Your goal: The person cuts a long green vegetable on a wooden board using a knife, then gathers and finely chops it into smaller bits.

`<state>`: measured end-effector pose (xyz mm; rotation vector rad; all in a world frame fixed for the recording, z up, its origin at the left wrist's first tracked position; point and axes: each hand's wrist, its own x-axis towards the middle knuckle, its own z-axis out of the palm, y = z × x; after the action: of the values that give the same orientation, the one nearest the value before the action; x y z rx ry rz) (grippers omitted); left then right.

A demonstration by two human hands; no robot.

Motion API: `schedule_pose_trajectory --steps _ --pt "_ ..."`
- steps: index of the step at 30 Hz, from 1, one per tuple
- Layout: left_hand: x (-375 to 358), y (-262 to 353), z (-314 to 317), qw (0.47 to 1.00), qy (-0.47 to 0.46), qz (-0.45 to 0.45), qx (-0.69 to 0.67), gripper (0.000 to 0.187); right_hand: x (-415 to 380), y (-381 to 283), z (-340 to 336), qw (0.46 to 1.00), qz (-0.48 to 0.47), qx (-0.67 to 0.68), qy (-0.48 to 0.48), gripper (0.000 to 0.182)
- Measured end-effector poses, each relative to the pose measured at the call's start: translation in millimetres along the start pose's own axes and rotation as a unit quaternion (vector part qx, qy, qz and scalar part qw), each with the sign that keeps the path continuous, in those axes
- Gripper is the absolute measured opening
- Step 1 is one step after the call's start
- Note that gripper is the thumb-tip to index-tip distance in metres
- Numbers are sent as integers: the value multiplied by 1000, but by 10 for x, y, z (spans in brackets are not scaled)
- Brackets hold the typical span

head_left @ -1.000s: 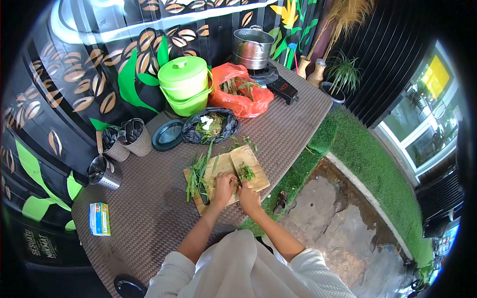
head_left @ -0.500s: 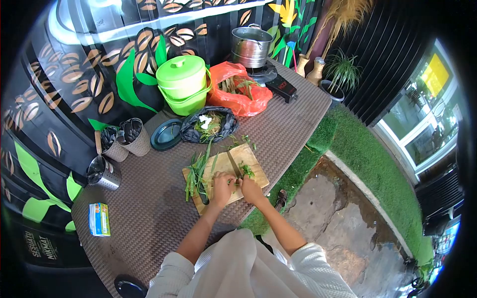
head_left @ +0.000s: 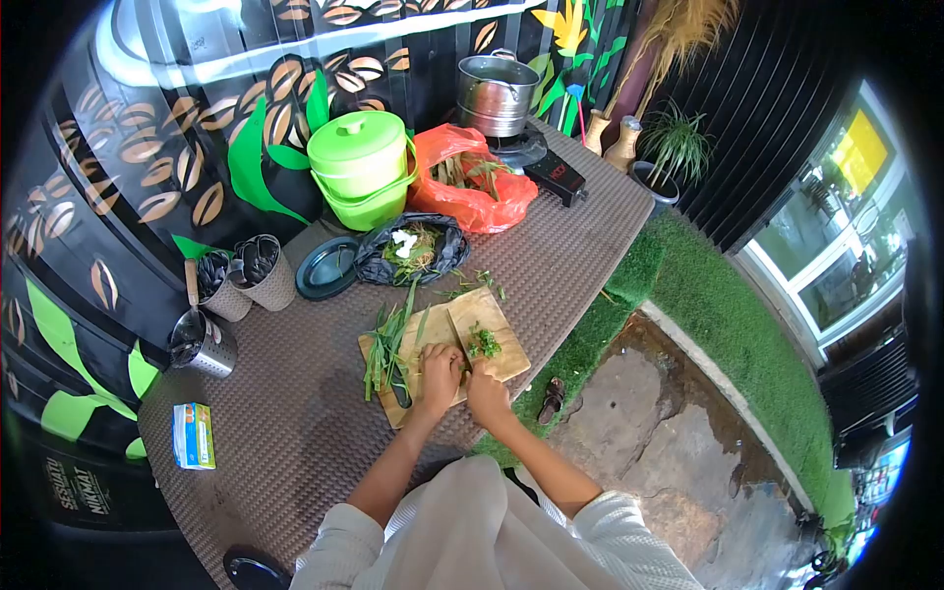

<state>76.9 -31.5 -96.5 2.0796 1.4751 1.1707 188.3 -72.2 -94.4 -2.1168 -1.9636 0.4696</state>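
Observation:
On a wooden cutting board (head_left: 507,332), my right hand (head_left: 488,395) is wrapped round a knife's handle. The knife's blade (head_left: 456,327) points away from me across the board. Left of the blade, my left hand (head_left: 440,378) is closed, its curled fingers pressing green stalks down; they mostly hide these. Chopped greens (head_left: 484,341) lie in a small heap right of the knife. Long green leaves (head_left: 391,346) are spread over the board's left end and past its edge, by the dark handle slot (head_left: 402,393).
Beyond the board sit a black plastic bag (head_left: 455,246) of scraps, a dark lid (head_left: 327,267), a green lidded bucket (head_left: 359,167) and a red bag (head_left: 497,208). A steel pot (head_left: 495,103) stands on a portable stove (head_left: 559,175). Cutlery holders (head_left: 265,275) and a tissue pack (head_left: 194,436) are at left.
My right hand and the knife have shifted a little left and toward me, closer to my left hand. The chopped heap now shows more fully.

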Motion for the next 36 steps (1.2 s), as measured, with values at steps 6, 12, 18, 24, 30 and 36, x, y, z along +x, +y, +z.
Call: schedule_pose_trajectory --steps 6,12,18,24,30,36 --pt "-34 -9 -14 1000 -6 -8 -1 5 81 89 -79 999 -30 13 9 33" --pt "39 28 42 999 -24 -12 31 5 93 175 -172 999 -15 28 -1 35" --pt "35 -52 119 998 -17 -49 -39 5 129 206 -333 998 -41 32 -25 36" --pt "3 8 40 1000 -12 8 8 8 71 121 -143 998 -35 54 9 36" --pt "-3 52 -26 999 -26 19 1 11 66 129 -290 995 -19 80 -56 35" --pt "-6 36 -3 999 -23 -6 -34 15 198 160 -204 995 -25 93 -33 37"
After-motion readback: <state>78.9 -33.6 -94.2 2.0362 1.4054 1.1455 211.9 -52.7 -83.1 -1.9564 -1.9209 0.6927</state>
